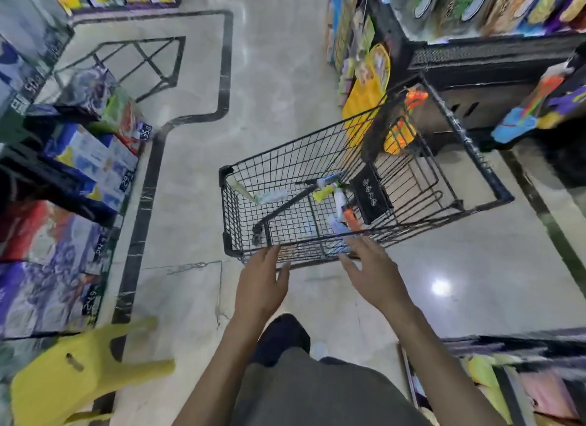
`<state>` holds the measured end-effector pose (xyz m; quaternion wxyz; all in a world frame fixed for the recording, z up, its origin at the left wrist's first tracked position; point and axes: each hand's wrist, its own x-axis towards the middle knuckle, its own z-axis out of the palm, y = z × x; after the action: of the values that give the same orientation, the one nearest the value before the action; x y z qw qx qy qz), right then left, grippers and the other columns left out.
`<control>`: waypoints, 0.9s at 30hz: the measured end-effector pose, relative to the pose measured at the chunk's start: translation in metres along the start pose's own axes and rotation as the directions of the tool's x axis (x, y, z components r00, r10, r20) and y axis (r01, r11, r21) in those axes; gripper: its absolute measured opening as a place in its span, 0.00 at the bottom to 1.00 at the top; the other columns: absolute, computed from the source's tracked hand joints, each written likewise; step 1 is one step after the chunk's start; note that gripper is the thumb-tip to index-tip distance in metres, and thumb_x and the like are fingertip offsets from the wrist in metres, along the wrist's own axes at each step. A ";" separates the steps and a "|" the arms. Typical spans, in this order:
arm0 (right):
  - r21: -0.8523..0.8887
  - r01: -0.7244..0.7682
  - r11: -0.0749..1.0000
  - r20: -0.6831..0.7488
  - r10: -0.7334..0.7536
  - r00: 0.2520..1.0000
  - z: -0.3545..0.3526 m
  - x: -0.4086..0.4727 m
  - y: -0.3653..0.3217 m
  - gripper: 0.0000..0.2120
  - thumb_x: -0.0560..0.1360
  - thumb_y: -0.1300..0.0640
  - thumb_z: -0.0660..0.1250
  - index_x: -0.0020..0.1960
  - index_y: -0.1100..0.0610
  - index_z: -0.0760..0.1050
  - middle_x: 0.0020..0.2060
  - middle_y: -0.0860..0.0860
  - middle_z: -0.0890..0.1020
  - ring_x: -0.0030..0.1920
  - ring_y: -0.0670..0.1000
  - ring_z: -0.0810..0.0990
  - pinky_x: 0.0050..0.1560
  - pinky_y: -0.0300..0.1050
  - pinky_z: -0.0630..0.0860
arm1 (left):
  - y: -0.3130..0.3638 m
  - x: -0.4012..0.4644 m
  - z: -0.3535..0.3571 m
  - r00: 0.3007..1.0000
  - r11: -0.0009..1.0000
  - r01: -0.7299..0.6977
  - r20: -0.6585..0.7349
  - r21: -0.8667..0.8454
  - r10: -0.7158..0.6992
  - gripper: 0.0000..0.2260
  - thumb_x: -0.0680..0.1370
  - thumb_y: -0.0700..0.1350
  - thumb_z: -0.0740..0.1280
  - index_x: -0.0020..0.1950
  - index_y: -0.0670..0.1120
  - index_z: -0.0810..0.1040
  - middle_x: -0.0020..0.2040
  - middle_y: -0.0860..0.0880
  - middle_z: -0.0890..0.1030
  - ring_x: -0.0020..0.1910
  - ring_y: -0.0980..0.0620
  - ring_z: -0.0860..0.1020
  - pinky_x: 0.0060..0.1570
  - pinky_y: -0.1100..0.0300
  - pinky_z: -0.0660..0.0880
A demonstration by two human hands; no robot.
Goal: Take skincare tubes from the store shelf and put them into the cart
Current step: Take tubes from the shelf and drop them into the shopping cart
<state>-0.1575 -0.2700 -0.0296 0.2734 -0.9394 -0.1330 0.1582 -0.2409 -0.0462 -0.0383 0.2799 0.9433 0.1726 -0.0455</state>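
**Both hands spread at the cart's near rim**

Nearest, at lower left: a yellow plastic stool (pixel 79 375) on the pale floor (pixel 196 203). Ahead of it, left hand (pixel 261 287) and right hand (pixel 374 275) reaching forward, fingers straight and spread, holding nothing; fingertips at the near rim of the black wire cart (pixel 494 187), actual contact hard to tell through the blur. Inside the basket, several skincare tubes (pixel 341 200) lying loose on the wire bottom: white, yellow, blue and orange ones, clustered near the black child-seat flap (pixel 371 194). Beyond, boxed goods on the left shelf (pixel 63 178), and a dark shelf (pixel 475 54) with colourful packs at upper right, close beside the cart.
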 end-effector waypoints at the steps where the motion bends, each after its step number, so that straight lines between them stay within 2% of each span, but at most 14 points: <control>1: 0.009 0.002 1.000 0.006 -0.002 1.000 -0.002 0.021 -0.001 0.21 0.83 0.47 0.65 0.73 0.52 0.73 0.72 0.51 0.75 0.72 0.55 0.71 0.66 0.48 0.71 | -0.001 0.012 0.000 1.000 1.000 0.011 0.001 -0.004 -0.011 0.21 0.84 0.53 0.62 0.74 0.46 0.72 0.66 0.45 0.78 0.65 0.44 0.75 0.61 0.50 0.74; 4: 0.051 -0.004 0.999 0.036 0.002 0.999 -0.003 0.080 -0.001 0.21 0.82 0.48 0.66 0.73 0.52 0.73 0.71 0.50 0.76 0.72 0.55 0.72 0.67 0.52 0.73 | -0.006 0.050 0.005 0.997 0.997 0.073 0.022 -0.015 -0.072 0.20 0.83 0.51 0.63 0.73 0.45 0.73 0.65 0.45 0.78 0.64 0.44 0.75 0.61 0.50 0.73; 8: 0.053 -0.058 0.997 0.099 0.052 0.994 0.002 0.152 0.002 0.21 0.82 0.48 0.65 0.72 0.55 0.74 0.72 0.52 0.75 0.75 0.57 0.69 0.71 0.57 0.71 | -0.013 0.115 0.018 0.988 0.992 0.123 0.098 -0.019 -0.121 0.21 0.83 0.52 0.62 0.75 0.45 0.71 0.68 0.45 0.76 0.68 0.45 0.73 0.65 0.51 0.71; 11: 0.041 -0.128 0.991 0.130 0.122 0.984 0.004 0.192 0.006 0.19 0.83 0.48 0.64 0.72 0.53 0.74 0.69 0.53 0.76 0.68 0.57 0.75 0.62 0.51 0.75 | -0.013 0.169 0.027 0.974 0.992 0.128 0.189 0.005 -0.127 0.22 0.84 0.53 0.61 0.76 0.45 0.70 0.70 0.44 0.75 0.69 0.44 0.72 0.67 0.50 0.70; 15: 0.083 -0.215 0.973 0.142 0.202 0.969 0.008 0.224 0.021 0.18 0.83 0.53 0.65 0.72 0.52 0.74 0.72 0.51 0.74 0.67 0.52 0.76 0.54 0.39 0.66 | -0.005 0.241 0.044 0.953 0.997 0.071 0.293 0.028 -0.076 0.22 0.83 0.52 0.61 0.75 0.45 0.69 0.68 0.43 0.76 0.68 0.42 0.73 0.64 0.47 0.72; 19: 0.117 -0.304 0.945 0.188 0.280 0.942 0.021 0.251 0.048 0.17 0.82 0.55 0.66 0.71 0.51 0.76 0.68 0.48 0.78 0.67 0.52 0.77 0.56 0.40 0.68 | 0.004 0.308 0.075 0.915 0.996 0.051 0.397 0.066 -0.074 0.23 0.84 0.52 0.61 0.78 0.46 0.66 0.71 0.43 0.73 0.68 0.43 0.73 0.66 0.46 0.72; 22: 0.097 -0.358 0.929 0.218 0.331 0.918 0.035 0.281 0.070 0.18 0.82 0.56 0.67 0.71 0.54 0.76 0.66 0.48 0.79 0.67 0.53 0.76 0.56 0.38 0.67 | 0.003 0.356 0.110 0.886 0.996 0.061 0.455 0.071 -0.087 0.23 0.84 0.51 0.62 0.78 0.47 0.66 0.73 0.43 0.72 0.71 0.42 0.71 0.70 0.44 0.70; 25: 0.043 -0.392 0.919 0.256 0.369 0.893 0.064 0.327 0.101 0.18 0.81 0.54 0.67 0.71 0.53 0.75 0.61 0.54 0.81 0.60 0.58 0.80 0.51 0.43 0.71 | -0.006 0.401 0.157 0.870 0.993 0.061 0.483 0.102 -0.103 0.22 0.84 0.50 0.63 0.77 0.47 0.67 0.70 0.41 0.74 0.69 0.41 0.73 0.68 0.45 0.71; 27: 0.015 -0.423 0.906 0.277 0.403 0.872 0.089 0.362 0.125 0.18 0.81 0.49 0.66 0.70 0.49 0.73 0.56 0.52 0.81 0.54 0.58 0.82 0.47 0.47 0.76 | -0.014 0.430 0.192 0.860 0.991 0.048 0.499 0.125 -0.105 0.23 0.83 0.49 0.64 0.77 0.46 0.67 0.70 0.41 0.74 0.67 0.41 0.74 0.66 0.45 0.73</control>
<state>0.1610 -0.2079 -0.2520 0.2479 -0.9051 0.0412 0.3431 0.1591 -0.0110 -0.2852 0.2619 0.9046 0.1280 -0.3110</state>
